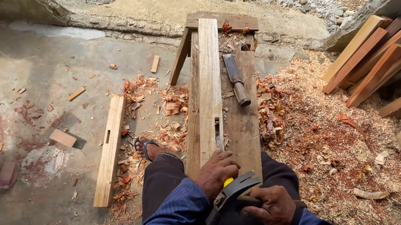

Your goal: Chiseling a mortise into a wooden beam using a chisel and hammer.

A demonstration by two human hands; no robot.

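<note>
Wooden plank under left hand; right hand holds hammer.

The person sat astride, seen from above, with both arms reaching forward and down between the knees. The left hand lay palm down, its fingers curled under and the knuckles facing up, the wrist bent slightly inward. Its forearm, in a blue ribbed sleeve, ran from the lower left corner up toward the middle. The right hand sat nearer the body and a little to the right, closed in a fist, the back of the hand facing up. Only a short length of its blue cuff showed. The two hands were close together, not touching. A sandalled left foot rested flat ahead of the left knee.
</note>
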